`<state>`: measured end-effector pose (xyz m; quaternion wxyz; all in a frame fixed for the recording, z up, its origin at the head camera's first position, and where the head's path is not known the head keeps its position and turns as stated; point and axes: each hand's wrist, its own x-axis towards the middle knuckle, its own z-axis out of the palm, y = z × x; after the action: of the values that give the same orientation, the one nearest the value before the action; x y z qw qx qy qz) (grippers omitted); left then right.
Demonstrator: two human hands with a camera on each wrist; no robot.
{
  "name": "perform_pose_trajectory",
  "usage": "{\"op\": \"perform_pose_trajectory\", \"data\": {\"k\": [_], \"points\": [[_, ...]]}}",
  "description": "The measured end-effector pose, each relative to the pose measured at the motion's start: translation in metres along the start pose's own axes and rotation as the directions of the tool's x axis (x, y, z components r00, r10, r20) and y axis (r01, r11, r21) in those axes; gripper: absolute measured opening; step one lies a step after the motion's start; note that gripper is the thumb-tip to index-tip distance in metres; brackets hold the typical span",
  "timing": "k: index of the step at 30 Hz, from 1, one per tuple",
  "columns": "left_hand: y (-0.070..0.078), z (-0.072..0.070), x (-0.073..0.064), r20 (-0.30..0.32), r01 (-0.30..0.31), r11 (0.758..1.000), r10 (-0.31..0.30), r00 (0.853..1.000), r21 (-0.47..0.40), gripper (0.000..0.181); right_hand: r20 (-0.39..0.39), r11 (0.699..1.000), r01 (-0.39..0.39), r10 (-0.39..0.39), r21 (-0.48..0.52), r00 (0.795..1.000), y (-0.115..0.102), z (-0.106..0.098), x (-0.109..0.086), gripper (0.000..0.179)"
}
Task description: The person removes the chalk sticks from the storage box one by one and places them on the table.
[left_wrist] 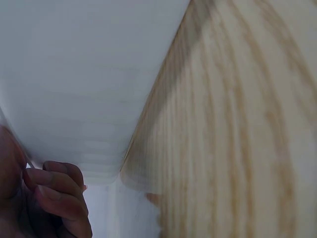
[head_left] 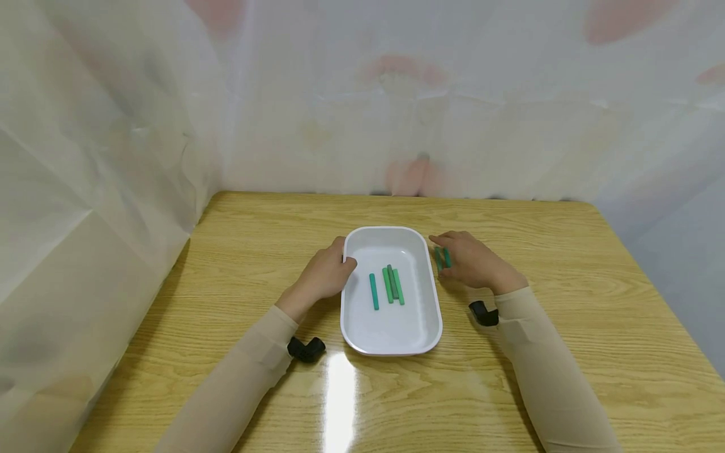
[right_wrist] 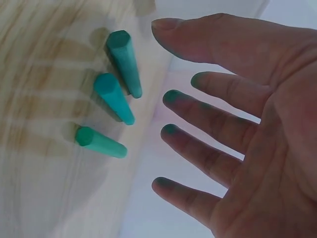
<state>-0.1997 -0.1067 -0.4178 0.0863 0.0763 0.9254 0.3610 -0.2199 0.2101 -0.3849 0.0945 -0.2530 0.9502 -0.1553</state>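
Note:
A white tray [head_left: 391,348] stands on the table in the head view. My left hand [head_left: 324,272] grips its left rim, thumb over the edge. In the left wrist view curled fingers [left_wrist: 62,191] show at the tray's outer wall [left_wrist: 89,89]. Inside lie a teal chalk stick [head_left: 374,291] and, beside it, a cluster of green chalk sticks [head_left: 399,286]. Right of the tray, my right hand [head_left: 474,261] is above three more sticks. The right wrist view shows them apart from its spread, green-stained fingers: one chalk stick [right_wrist: 125,64], another chalk stick [right_wrist: 114,99] and a third chalk stick [right_wrist: 101,143].
The wood-grain table [head_left: 272,220] extends on both sides of the tray. A pale, wrinkled sheet [head_left: 317,113] hangs behind its far edge and along the left side. A black wrist device [head_left: 306,350] is strapped to the left arm, a similar device [head_left: 484,313] to the right.

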Motion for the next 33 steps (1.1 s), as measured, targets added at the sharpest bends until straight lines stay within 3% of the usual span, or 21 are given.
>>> {"op": "perform_pose_trajectory", "data": {"k": [17,33], "points": [[0.000,0.000,0.000,0.002,0.005,1.000,-0.005,1.000,0.000,0.052,-0.008,0.999,-0.020,0.020,0.046,1.000,-0.008,-0.010,-0.006,0.074],[0.000,0.001,0.000,0.000,0.014,1.000,-0.014,1.000,0.010,0.053,-0.047,0.999,0.019,-0.018,0.027,0.999,-0.018,-0.018,-0.013,0.073]]}}
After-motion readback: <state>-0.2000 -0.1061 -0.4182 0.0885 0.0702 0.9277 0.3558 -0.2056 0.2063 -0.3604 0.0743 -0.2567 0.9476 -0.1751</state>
